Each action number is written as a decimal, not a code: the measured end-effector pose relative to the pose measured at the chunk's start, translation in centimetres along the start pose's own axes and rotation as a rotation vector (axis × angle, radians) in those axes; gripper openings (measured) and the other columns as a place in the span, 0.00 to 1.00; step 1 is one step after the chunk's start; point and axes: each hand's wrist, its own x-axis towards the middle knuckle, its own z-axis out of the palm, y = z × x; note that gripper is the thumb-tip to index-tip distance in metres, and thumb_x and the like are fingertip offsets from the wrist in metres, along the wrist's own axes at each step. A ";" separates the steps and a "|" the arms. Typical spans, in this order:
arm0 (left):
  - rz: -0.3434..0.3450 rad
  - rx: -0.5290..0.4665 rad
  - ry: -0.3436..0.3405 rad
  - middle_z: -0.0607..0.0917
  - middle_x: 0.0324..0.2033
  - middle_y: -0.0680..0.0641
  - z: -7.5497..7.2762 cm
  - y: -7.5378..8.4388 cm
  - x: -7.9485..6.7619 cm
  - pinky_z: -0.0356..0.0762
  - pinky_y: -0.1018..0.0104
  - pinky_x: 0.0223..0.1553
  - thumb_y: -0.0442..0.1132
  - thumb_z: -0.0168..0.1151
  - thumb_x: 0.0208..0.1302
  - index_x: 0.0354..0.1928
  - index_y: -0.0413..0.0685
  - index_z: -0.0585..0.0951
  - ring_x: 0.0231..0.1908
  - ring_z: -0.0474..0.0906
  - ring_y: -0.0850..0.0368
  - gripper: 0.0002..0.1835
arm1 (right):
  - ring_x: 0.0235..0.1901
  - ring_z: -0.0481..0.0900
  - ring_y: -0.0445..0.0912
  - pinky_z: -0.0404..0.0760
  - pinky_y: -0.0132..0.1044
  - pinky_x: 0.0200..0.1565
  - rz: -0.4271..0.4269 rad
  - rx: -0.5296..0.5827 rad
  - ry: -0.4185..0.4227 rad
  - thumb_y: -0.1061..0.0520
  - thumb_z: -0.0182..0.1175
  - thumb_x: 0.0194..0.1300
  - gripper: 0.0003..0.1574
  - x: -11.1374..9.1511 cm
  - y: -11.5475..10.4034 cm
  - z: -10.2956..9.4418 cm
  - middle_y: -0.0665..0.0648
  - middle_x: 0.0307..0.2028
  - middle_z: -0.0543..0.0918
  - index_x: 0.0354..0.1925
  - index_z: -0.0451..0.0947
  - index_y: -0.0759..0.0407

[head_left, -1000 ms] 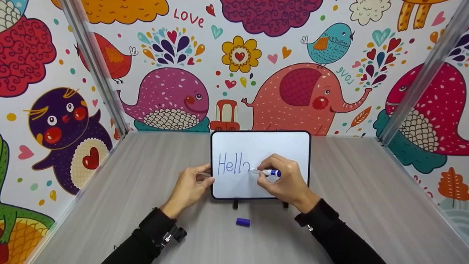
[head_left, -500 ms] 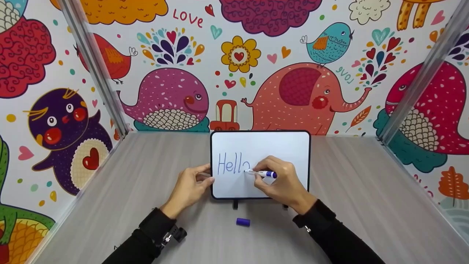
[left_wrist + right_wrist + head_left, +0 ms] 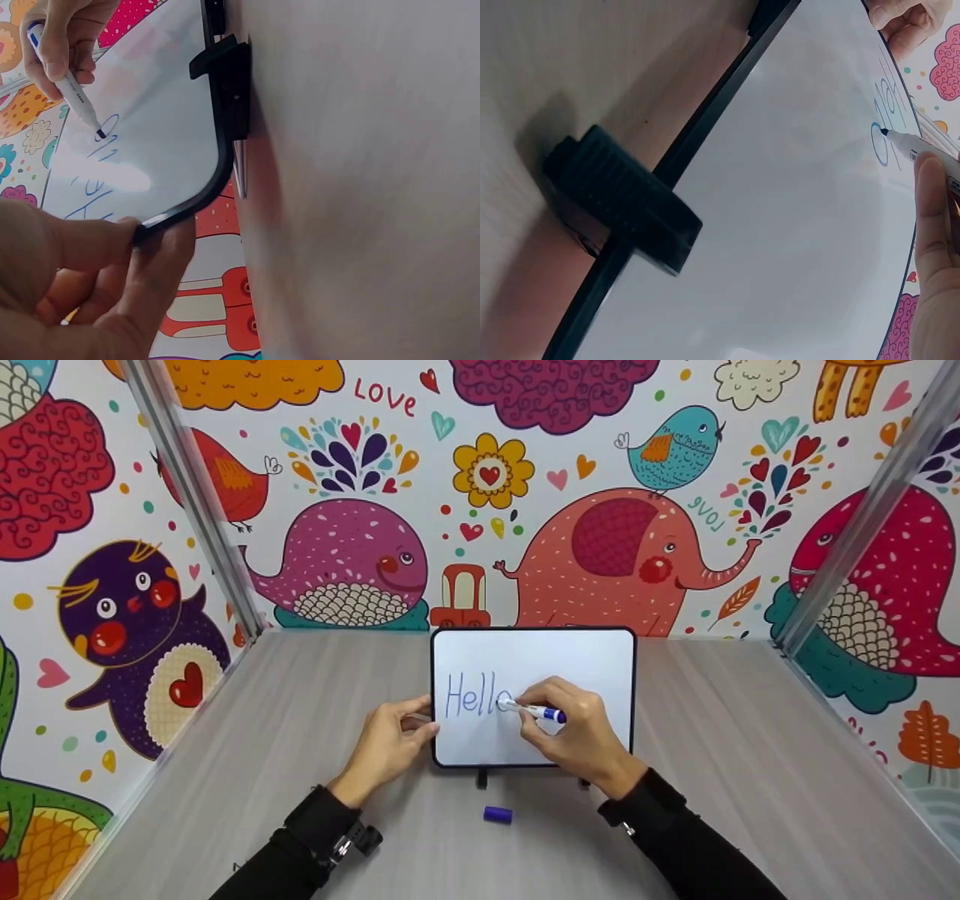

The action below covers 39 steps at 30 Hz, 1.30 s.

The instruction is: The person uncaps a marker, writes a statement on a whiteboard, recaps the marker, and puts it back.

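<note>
A small whiteboard with a black rim leans upright on the table, "Hello" written in blue on its left half. My left hand pinches the board's left rim between thumb and fingers, as the left wrist view shows close up. In my right hand is a white whiteboard marker with a blue end, pinched near its tip. The black nib meets the board at the letter "o", whose loop looks closed in the right wrist view. The marker's blue cap lies on the table in front of the board.
Black feet of a stand carry the board's lower edge; one foot clip looms large in the right wrist view. Printed cartoon panels with metal posts border the grey wood-grain table at back and sides.
The marker tip has travelled left and down, then back up, drawing the curve after "Hell" round into an "o". My left hand, the board and the cap have stayed put.
</note>
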 end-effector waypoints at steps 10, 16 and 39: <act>-0.005 -0.009 0.009 0.93 0.60 0.28 0.1 0.0 0.1 0.97 0.59 0.56 0.22 0.73 0.75 0.73 0.25 0.83 0.54 0.97 0.37 0.27 | 0.46 0.95 0.46 0.94 0.28 0.56 0.000 -0.005 0.108 0.68 0.79 0.70 0.13 0.4 0.0 -0.8 0.53 0.47 0.96 0.51 0.94 0.58; -0.009 -0.008 0.008 0.92 0.64 0.27 0.2 0.0 0.1 0.98 0.60 0.53 0.22 0.74 0.75 0.73 0.25 0.83 0.54 0.97 0.38 0.26 | 0.45 0.95 0.45 0.93 0.25 0.57 0.033 0.014 0.123 0.67 0.78 0.72 0.12 0.5 -0.1 -1.4 0.51 0.47 0.97 0.51 0.94 0.56; 0.018 -0.005 0.002 0.96 0.52 0.29 0.1 -0.4 0.3 0.98 0.61 0.52 0.20 0.77 0.70 0.71 0.25 0.84 0.49 0.98 0.38 0.28 | 0.45 0.95 0.45 0.92 0.24 0.57 -0.032 -0.068 0.100 0.69 0.80 0.67 0.14 -0.8 0.8 -4.3 0.52 0.45 0.96 0.50 0.94 0.59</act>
